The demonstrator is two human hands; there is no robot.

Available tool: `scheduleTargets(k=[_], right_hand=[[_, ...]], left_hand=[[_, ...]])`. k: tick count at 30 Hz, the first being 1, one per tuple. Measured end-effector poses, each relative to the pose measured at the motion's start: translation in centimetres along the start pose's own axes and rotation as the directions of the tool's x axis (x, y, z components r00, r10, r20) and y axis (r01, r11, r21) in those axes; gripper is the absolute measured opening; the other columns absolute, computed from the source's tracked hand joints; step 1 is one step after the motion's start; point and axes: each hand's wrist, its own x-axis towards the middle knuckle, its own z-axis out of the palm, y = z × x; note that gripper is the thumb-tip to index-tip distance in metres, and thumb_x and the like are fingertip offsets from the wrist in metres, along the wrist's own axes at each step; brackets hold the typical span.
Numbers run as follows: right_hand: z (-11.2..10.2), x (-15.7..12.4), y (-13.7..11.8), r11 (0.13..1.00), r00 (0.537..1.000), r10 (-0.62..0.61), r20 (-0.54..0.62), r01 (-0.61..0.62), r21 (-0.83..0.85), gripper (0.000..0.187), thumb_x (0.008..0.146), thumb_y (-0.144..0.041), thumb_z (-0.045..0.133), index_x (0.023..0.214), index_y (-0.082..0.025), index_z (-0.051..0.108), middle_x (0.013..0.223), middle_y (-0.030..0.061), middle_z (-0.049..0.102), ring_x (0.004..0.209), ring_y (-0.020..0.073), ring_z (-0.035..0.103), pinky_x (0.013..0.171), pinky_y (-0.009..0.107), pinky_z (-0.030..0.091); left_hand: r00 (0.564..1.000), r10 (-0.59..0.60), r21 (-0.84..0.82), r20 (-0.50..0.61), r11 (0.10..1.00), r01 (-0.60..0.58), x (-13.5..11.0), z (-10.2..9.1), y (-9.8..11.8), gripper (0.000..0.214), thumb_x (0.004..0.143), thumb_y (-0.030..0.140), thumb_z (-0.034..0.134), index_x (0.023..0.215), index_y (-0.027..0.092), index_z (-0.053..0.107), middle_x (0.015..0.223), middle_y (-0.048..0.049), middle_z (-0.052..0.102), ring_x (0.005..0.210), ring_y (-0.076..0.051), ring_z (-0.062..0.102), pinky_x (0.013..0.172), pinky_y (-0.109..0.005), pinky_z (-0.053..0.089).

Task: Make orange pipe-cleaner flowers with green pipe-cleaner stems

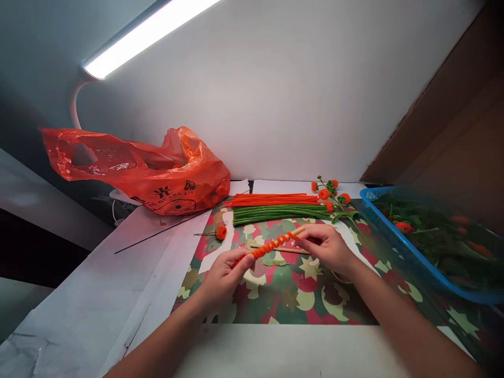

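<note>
Between my hands is a thin wooden stick (298, 231) with an orange pipe cleaner (271, 247) coiled around it. My left hand (230, 270) is closed on the coiled end at the lower left. Near the bare upper end, my right hand (325, 247) pinches the stick and the tail of the pipe cleaner. Behind them a second wooden stick (281, 249) lies on the patterned mat (287, 299). Farther back lie a row of straight orange pipe cleaners (271, 200) and a bundle of green pipe cleaners (279, 212). A small orange flower head on a wire (221, 232) rests at the left.
A red plastic bag (177, 184) stands back left beneath a lit lamp (149, 37). A finished orange flower spray (334, 197) lies at the back right. On the right, a blue basket (409, 257) holds greenery and orange flowers. A thin dark rod (157, 234) lies left.
</note>
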Motion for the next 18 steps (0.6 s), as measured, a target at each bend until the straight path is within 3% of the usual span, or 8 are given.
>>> scheduleTargets(k=[3, 5, 8, 11, 14, 18], right_hand=[[-1.0, 0.4, 1.2, 0.996, 0.998, 0.053, 0.038, -0.056, 0.072, 0.039, 0.084, -0.047, 0.057, 0.063, -0.016, 0.066, 0.057, 0.0011, 0.055, 0.053, 0.0124, 0.047, 0.051, 0.024, 0.037], [-1.7, 0.5, 1.6, 0.996, 0.998, 0.055, 0.025, -0.056, 0.073, 0.037, 0.084, -0.046, 0.057, 0.065, -0.015, 0.066, 0.060, 0.0015, 0.057, 0.056, 0.0126, 0.049, 0.053, 0.024, 0.039], [-2.3, 0.4, 1.1, 0.998, 0.999, 0.042, -0.001, -0.042, 0.037, 0.028, 0.085, -0.037, 0.059, 0.070, -0.016, 0.070, 0.063, 0.0016, 0.058, 0.058, 0.0122, 0.050, 0.054, 0.024, 0.038], [-2.0, 0.1, 0.0, 0.999, 0.999, -0.006, -0.038, 0.004, -0.038, 0.022, 0.084, -0.030, 0.060, 0.070, -0.017, 0.072, 0.059, 0.0008, 0.057, 0.055, 0.0115, 0.048, 0.052, 0.023, 0.036], [-1.4, -0.1, -0.5, 0.997, 0.996, -0.038, -0.083, 0.032, -0.067, 0.022, 0.084, -0.029, 0.060, 0.070, -0.017, 0.072, 0.057, 0.0006, 0.056, 0.054, 0.0115, 0.047, 0.052, 0.024, 0.035], [-1.0, 0.1, 0.2, 0.999, 0.998, 0.039, -0.049, -0.038, 0.007, 0.026, 0.082, -0.034, 0.062, 0.067, -0.016, 0.073, 0.054, 0.0013, 0.056, 0.053, 0.0122, 0.046, 0.052, 0.025, 0.036]], left_hand=[[0.972, -0.043, -0.098, 0.232, 0.993, 0.068, -0.2, -0.2, -0.1, 0.041, 0.088, 0.051, 0.041, 0.067, 0.017, 0.049, 0.056, 0.0056, 0.033, 0.047, -0.009, 0.032, 0.046, -0.021, 0.028], [0.964, -0.062, -0.002, 0.260, 0.998, 0.065, -0.2, -0.3, 0.0, 0.040, 0.089, 0.048, 0.041, 0.066, 0.017, 0.049, 0.055, 0.0049, 0.037, 0.047, -0.009, 0.037, 0.047, -0.021, 0.029], [0.991, -0.047, 0.204, 0.129, 0.979, 0.020, 0.0, 0.0, 0.3, 0.038, 0.091, 0.043, 0.040, 0.063, 0.018, 0.047, 0.052, 0.0054, 0.034, 0.048, -0.010, 0.032, 0.048, -0.022, 0.024], [0.996, -0.028, 0.250, -0.082, 0.967, 0.048, 0.3, 0.2, 0.5, 0.039, 0.091, 0.043, 0.041, 0.062, 0.018, 0.046, 0.054, 0.0045, 0.036, 0.053, -0.011, 0.031, 0.051, -0.023, 0.024], [0.983, -0.057, 0.108, -0.177, 0.991, 0.077, 0.4, 0.5, 0.2, 0.041, 0.090, 0.046, 0.040, 0.063, 0.017, 0.047, 0.057, 0.0038, 0.038, 0.055, -0.011, 0.032, 0.051, -0.023, 0.024], [0.990, -0.122, -0.175, -0.075, 0.979, 0.107, 0.4, 0.3, -0.6, 0.042, 0.088, 0.053, 0.042, 0.065, 0.018, 0.046, 0.052, 0.0078, 0.022, 0.048, -0.009, 0.017, 0.046, -0.023, 0.015]])
